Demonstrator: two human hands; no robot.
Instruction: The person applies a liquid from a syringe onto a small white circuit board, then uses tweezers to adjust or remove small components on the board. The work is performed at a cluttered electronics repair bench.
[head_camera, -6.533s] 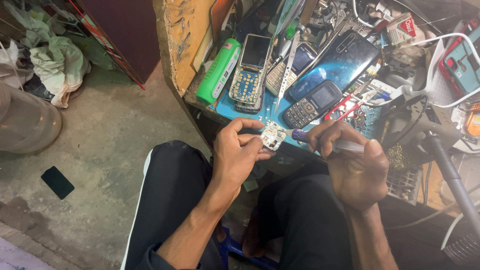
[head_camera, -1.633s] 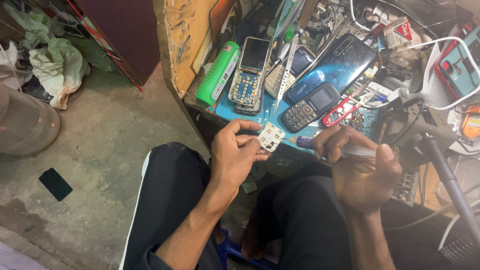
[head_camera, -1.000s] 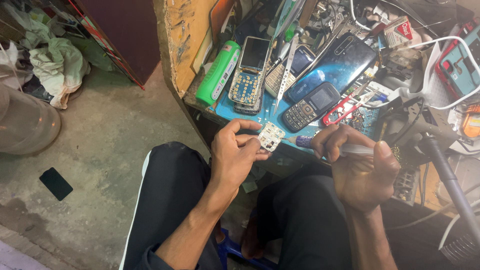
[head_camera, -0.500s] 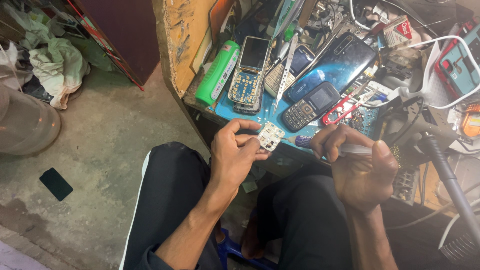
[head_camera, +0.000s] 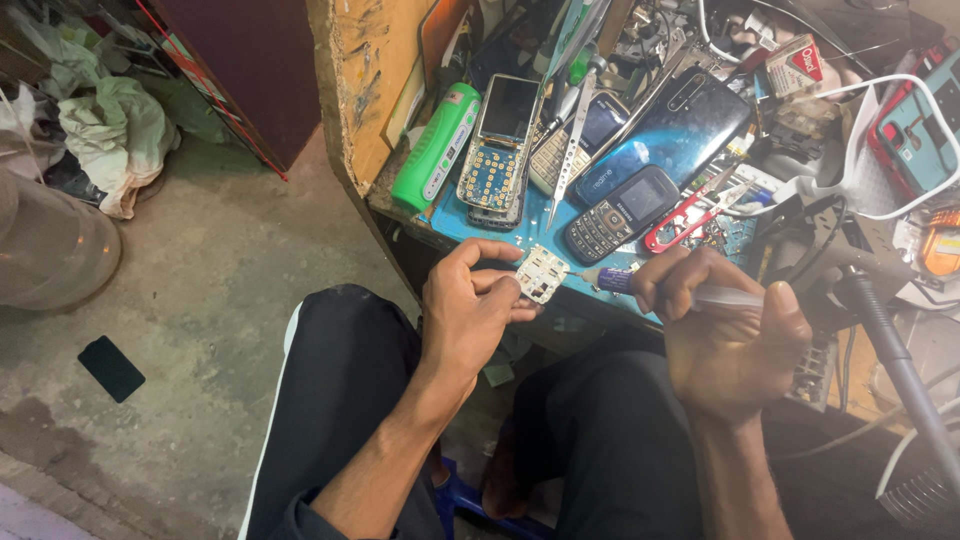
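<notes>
Small white circuit board (head_camera: 543, 273), roughly square, with rows of pale contact pads and some dark spots on the face; tilted, face turned up and toward the right. Held at the front edge of the bench (head_camera: 470, 222), just above the blue surface, between the two hands. Pinched at its left edge by the fingertips of the left hand (head_camera: 470, 310), thumb on top, other fingers curled under; hand closed on the board. Touched at its right edge by the thin metal tip of a screwdriver (head_camera: 660, 288) with a purple collar and a translucent pale handle. Handle wrapped in the right hand (head_camera: 725, 335), fingers closed tight around it, tool lying nearly level and pointing left.

Behind the board, on the bench: a green cylindrical torch (head_camera: 436, 147) lying at the left, just beside an opened phone with bare keypad contacts (head_camera: 498, 140); metal tweezers (head_camera: 572, 130) laid over the phones; a dark keypad phone (head_camera: 620, 213) near the board; a large glossy dark smartphone (head_camera: 670, 125) behind it; red-handled cutters (head_camera: 690, 212) to the right. White cable (head_camera: 880, 95) looping at the far right over a teal phone case (head_camera: 915, 125).

Below the hands, legs in black trousers (head_camera: 340, 400). On the concrete floor at the left, a flat black rectangle (head_camera: 111, 368), well apart from the bench.
</notes>
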